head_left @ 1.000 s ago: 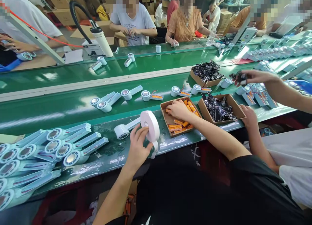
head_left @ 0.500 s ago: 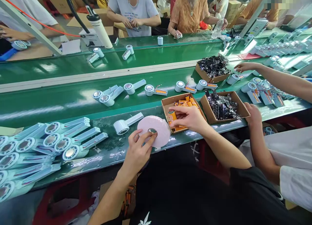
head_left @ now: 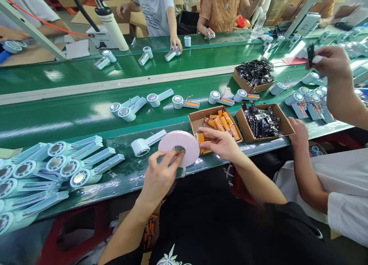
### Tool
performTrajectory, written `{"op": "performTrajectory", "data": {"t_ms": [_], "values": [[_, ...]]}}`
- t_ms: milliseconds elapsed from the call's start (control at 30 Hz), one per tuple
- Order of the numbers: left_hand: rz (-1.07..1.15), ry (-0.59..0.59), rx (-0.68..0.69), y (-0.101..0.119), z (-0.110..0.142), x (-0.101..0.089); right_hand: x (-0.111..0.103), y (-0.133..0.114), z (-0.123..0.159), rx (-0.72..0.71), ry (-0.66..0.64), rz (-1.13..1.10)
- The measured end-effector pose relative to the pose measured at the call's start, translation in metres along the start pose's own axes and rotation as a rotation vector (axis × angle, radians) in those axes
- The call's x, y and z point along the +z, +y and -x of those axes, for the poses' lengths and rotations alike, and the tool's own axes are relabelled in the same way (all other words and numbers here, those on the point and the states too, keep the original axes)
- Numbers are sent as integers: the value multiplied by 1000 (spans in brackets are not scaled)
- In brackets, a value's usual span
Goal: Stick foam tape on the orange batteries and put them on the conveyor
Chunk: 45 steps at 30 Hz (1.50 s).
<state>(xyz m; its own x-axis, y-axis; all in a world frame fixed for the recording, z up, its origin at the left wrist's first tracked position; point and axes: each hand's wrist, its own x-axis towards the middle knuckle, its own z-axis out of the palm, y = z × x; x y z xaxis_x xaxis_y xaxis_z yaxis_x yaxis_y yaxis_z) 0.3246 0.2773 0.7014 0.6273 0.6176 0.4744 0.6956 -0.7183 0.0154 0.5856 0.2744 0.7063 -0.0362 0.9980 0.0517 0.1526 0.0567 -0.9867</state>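
My left hand point(head_left: 161, 172) grips a flat, pale pink roll of tape point(head_left: 188, 144) with its fingers at the centre hole. A short loose end hangs from the roll's lower edge. In my right hand point(head_left: 222, 145) an orange battery point(head_left: 201, 138) is pinched between thumb and fingers, close to the roll's right edge; I cannot tell whether they touch. Just behind this hand is a cardboard box point(head_left: 196, 118) of orange batteries point(head_left: 222, 121). A light-blue fan housing point(head_left: 140, 146) with a long open handle lies left of the roll.
Light-blue fan housings point(head_left: 80, 177) are piled on the left of the bench. Boxes of black circuit boards point(head_left: 260, 123) stand to the right, beside a co-worker's hands point(head_left: 333, 64). More housings lie along the green belt point(head_left: 71, 108). People work across the line.
The battery in my right hand stands beside the roll's edge, and the roll has tilted slightly. The co-worker at right has lifted a black part. Across the belt, a person's hand reaches onto a housing.
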Motion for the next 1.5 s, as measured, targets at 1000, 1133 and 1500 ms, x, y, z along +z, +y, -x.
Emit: {"op": "performTrajectory", "data": {"t_ms": [1000, 1133, 1500], "values": [[125, -636, -231, -217, -216, 129, -87, -26, -89, -230, 253, -8], [253, -660, -183, -230, -211, 125, -53, -20, -175, -253, 132, 288], [237, -525, -371, -219, -217, 145, 31, 21, -288, -140, -461, 1283]]}}
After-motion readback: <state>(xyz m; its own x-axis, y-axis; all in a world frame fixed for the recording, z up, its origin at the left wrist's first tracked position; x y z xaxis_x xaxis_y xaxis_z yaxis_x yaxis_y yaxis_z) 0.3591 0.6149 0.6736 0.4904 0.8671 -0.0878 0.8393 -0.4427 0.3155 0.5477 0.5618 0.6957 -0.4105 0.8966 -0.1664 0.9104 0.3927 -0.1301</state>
